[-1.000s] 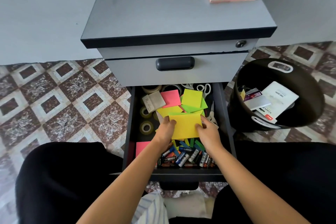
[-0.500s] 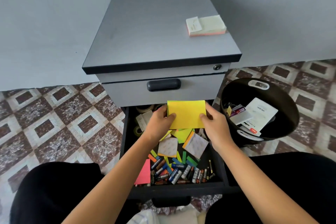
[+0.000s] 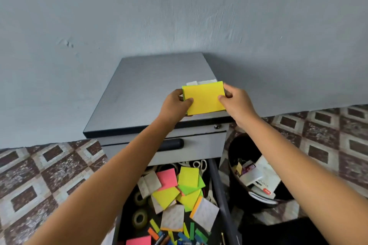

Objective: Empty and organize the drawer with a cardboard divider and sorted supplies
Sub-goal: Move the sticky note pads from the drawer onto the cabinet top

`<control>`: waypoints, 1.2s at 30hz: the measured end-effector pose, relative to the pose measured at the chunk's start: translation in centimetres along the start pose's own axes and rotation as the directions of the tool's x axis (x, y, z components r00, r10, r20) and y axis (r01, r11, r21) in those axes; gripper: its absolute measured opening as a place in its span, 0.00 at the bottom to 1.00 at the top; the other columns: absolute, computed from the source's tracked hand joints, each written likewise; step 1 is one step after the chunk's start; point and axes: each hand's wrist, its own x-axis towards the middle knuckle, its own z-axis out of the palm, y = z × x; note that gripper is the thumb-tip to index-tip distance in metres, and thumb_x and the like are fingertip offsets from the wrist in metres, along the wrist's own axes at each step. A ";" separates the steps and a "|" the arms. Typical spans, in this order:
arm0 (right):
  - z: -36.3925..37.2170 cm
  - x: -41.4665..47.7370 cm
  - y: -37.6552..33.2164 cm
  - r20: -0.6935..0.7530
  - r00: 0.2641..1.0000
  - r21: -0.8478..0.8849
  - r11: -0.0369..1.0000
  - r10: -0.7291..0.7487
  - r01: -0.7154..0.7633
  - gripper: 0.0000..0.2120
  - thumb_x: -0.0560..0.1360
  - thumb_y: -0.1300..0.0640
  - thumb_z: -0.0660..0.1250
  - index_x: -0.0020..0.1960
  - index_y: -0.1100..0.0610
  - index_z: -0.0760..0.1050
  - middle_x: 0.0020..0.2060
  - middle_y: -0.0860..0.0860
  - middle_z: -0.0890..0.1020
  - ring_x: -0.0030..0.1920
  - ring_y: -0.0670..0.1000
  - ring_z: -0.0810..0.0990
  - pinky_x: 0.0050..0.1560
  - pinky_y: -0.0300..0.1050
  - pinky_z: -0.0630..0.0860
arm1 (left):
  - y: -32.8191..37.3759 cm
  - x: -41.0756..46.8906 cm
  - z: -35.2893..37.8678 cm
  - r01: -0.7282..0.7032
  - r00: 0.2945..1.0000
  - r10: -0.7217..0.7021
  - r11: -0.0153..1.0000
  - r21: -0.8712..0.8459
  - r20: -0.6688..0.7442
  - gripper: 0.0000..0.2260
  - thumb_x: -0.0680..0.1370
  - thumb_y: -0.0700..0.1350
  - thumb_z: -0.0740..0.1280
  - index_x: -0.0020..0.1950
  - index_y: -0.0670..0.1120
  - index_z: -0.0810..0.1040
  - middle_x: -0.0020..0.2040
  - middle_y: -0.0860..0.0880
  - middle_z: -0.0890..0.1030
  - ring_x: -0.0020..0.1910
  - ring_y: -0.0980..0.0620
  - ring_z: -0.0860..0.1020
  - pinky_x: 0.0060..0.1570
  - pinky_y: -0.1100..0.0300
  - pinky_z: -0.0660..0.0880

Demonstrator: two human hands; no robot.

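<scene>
Yellow rect. paper pad (image 3: 204, 97) pinched by L hand (image 3: 175, 105) & R hand (image 3: 237, 103) above smooth grey cabinet top (image 3: 143, 93).

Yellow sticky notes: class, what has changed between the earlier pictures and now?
The left hand and right hand carried the yellow sticky notes up from the drawer to the cabinet top, over the pale pad there. Their grip on its side edges stayed; the drawer stayed open, the bin beside it.

Office corner: filing pedestal (image 3: 151, 93), stationery-filled drawer (image 3: 221, 195).
</scene>
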 end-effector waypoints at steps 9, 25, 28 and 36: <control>0.3 6.9 0.1 -0.083 0.993 -0.050 0.995 0.083 -0.087 0.17 0.73 0.64 0.64 0.62 0.59 0.76 0.56 0.57 0.81 0.57 0.56 0.78 0.52 0.42 0.71 | 1.8 6.8 2.2 0.002 0.993 0.034 0.954 0.300 -0.114 0.21 0.76 0.44 0.66 0.67 0.39 0.70 0.60 0.40 0.78 0.60 0.43 0.75 0.58 0.55 0.72; 1.7 8.6 2.6 -0.065 0.998 -0.237 0.972 -0.006 -0.010 0.20 0.76 0.58 0.63 0.30 0.55 0.56 0.27 0.52 0.61 0.36 0.54 0.61 0.34 0.48 0.50 | 0.0 9.0 1.7 0.047 0.997 -0.020 0.926 0.375 -0.076 0.13 0.78 0.46 0.63 0.59 0.41 0.77 0.60 0.42 0.77 0.59 0.44 0.73 0.54 0.62 0.68; 1.6 7.8 2.8 -0.067 0.997 -0.240 0.970 -0.049 0.031 0.20 0.75 0.60 0.62 0.31 0.55 0.54 0.27 0.51 0.58 0.35 0.52 0.59 0.31 0.46 0.52 | -0.8 8.4 1.6 0.026 0.998 -0.004 0.943 0.332 -0.067 0.10 0.77 0.43 0.62 0.37 0.44 0.75 0.35 0.45 0.73 0.41 0.42 0.69 0.31 0.70 0.64; 2.3 7.0 2.9 -0.065 0.996 -0.259 0.965 -0.065 0.046 0.14 0.77 0.60 0.59 0.34 0.57 0.62 0.28 0.49 0.60 0.40 0.52 0.61 0.28 0.36 0.59 | -0.4 7.3 2.0 0.000 0.999 0.016 0.946 0.325 -0.047 0.18 0.79 0.45 0.61 0.68 0.41 0.72 0.63 0.43 0.77 0.62 0.46 0.73 0.53 0.64 0.67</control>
